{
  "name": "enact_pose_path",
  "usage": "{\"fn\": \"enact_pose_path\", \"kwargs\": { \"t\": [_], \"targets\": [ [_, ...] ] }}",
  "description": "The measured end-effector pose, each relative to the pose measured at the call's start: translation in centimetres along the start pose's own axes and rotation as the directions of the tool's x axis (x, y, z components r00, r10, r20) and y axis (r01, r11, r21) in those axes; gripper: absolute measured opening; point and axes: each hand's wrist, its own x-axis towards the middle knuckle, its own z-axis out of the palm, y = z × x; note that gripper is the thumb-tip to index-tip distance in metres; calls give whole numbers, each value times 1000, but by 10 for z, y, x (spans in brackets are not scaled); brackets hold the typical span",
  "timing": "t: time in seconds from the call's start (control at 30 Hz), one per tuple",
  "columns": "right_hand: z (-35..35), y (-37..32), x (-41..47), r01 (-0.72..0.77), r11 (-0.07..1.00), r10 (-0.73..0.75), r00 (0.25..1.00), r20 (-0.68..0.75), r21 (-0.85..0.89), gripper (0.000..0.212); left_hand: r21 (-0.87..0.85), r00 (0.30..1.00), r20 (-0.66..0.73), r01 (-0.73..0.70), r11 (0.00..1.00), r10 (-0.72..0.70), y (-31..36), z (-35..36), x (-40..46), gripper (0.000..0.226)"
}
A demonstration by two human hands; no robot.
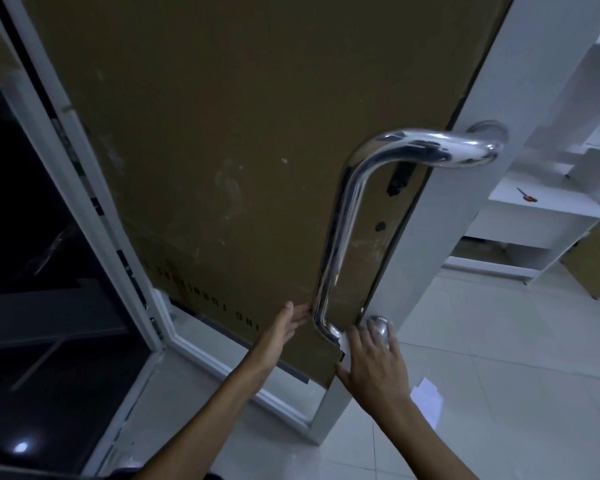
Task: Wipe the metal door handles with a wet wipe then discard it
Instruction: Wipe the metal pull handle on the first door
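A polished metal pull handle point(343, 220) runs down the right side of a door covered in brown cardboard point(222, 150). My right hand point(371, 362) wraps the handle's lower bend, pressing a white wet wipe point(344, 342) against it; only a small bit of the wipe shows past the fingers. My left hand point(288, 323) lies flat on the cardboard just left of the handle's lower end, fingers straight.
The white door frame point(465, 202) stands right of the handle. White shelving point(541, 209) with a small orange tool point(527, 195) is at the far right. A white paper point(428, 398) lies on the pale tiled floor. A dark glass panel point(32, 237) fills the left.
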Motion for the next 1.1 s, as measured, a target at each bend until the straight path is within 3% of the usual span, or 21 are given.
{"fn": "enact_pose_path", "kwargs": {
  "t": [0.1,0.23,0.3,0.37,0.4,0.47,0.57,0.67,0.77,0.8,0.83,0.97,1.1],
  "targets": [
    [-3,-13,6,-20,994,11,996,85,107,51,-11,1000,-23,18,1000,-19,2,0,4,45],
    [-6,-37,18,-61,922,32,996,82,381,60,-8,997,-68,38,999,-39,6,0,9,49],
    [-13,-40,28,-90,760,57,996,73,644,49,-2,994,-96,44,999,-44,7,1,10,51],
    [-23,-40,35,-78,466,88,995,42,881,35,12,991,-130,43,999,-41,9,3,8,51],
    [-26,-39,35,-59,333,93,995,30,941,36,14,989,-144,43,999,-41,10,6,7,50],
    [-26,-38,33,-5,214,74,997,-11,977,51,18,984,-171,55,998,-51,12,11,5,49],
    [-13,-34,27,34,275,26,999,-43,961,59,14,975,-215,52,999,-48,18,19,1,50],
    [1,-25,26,-38,363,-28,998,52,931,62,18,961,-269,67,998,-60,25,29,-2,50],
    [7,-17,25,51,686,-175,980,96,726,60,-12,934,-352,65,998,-65,32,40,-6,47],
    [8,-16,27,63,734,-165,982,88,676,57,-16,923,-381,48,999,-51,33,42,-8,46],
    [5,-13,29,70,701,-161,985,62,710,54,-16,908,-418,22,1000,-27,35,45,-9,47],
    [-34,-10,40,99,251,-91,993,-78,963,13,-32,848,-527,-94,995,63,49,50,-14,53],
    [-97,-2,64,195,-112,-144,967,-210,974,39,-17,776,-613,-201,980,148,74,60,-20,49]
  ]
}}
